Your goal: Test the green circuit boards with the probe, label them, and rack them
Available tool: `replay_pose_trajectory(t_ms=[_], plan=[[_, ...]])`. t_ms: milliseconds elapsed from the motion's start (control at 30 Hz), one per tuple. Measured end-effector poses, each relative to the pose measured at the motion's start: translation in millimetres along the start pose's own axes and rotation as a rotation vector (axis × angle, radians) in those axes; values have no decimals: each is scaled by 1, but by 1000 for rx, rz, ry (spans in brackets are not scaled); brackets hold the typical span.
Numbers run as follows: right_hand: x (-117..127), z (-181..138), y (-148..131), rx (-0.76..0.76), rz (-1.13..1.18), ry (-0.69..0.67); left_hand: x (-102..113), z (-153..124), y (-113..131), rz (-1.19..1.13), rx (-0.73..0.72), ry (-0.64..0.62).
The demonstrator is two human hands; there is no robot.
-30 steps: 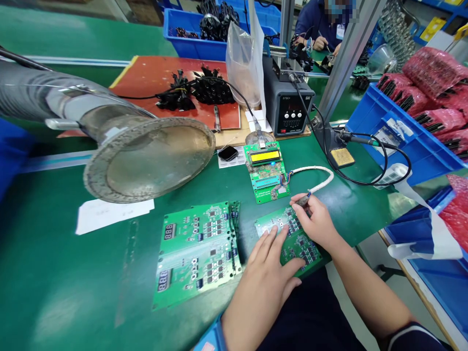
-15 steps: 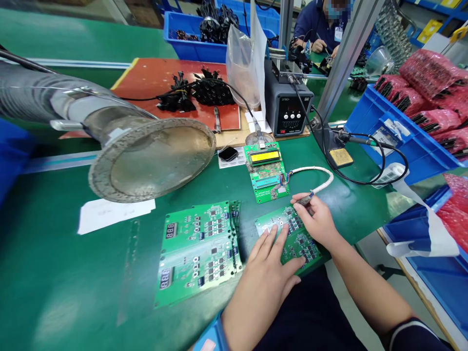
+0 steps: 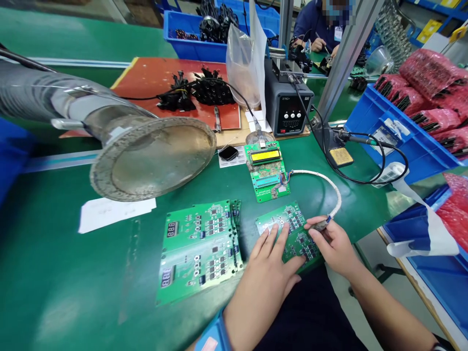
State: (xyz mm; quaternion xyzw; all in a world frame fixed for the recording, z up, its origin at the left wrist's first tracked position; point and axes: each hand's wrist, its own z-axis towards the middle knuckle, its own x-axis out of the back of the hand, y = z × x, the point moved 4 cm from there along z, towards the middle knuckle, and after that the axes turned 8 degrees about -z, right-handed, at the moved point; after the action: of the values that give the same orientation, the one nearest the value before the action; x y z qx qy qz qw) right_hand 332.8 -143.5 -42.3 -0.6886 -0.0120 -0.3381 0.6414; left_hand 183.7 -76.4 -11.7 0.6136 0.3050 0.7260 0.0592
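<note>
My left hand [image 3: 268, 261] lies with fingers spread on a green circuit board [image 3: 288, 217] near the front edge of the bench. In my right hand [image 3: 334, 243] is a small dark probe connector [image 3: 319, 224], pinched between thumb and fingers above the board's right edge. Its white sleeved cable [image 3: 325, 178] curves back to a programmer board [image 3: 263, 170] with a lit yellow display and a blue socket. Left of my left hand sits a stack of circuit boards [image 3: 199, 248] with three-digit displays. The connector's tip is partly hidden by my fingers.
A wide fume extraction hood [image 3: 153, 161] reaches in from the left. Behind stand a soldering station [image 3: 292, 109] and an iron in its holder [image 3: 336, 144]. A blue bin [image 3: 402, 131] of pink-wrapped parts is at right. Across the bench a person [image 3: 310, 29] works.
My right hand has moved right and toward me with the probe connector, from the board's upper part to beside its right edge. My left hand stays in place.
</note>
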Motion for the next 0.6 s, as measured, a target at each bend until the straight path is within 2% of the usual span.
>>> replay_pose_trajectory(t_ms=[200,300,600], plan=[[2,1,-8,82,-116,-10,0,0,0,2,8,22],[3,1,-13,116,-174,-23,-1,1,1,10,8,-16],[-1,5,-9,75,-155,68,-2,-2,0,14,-8,34]])
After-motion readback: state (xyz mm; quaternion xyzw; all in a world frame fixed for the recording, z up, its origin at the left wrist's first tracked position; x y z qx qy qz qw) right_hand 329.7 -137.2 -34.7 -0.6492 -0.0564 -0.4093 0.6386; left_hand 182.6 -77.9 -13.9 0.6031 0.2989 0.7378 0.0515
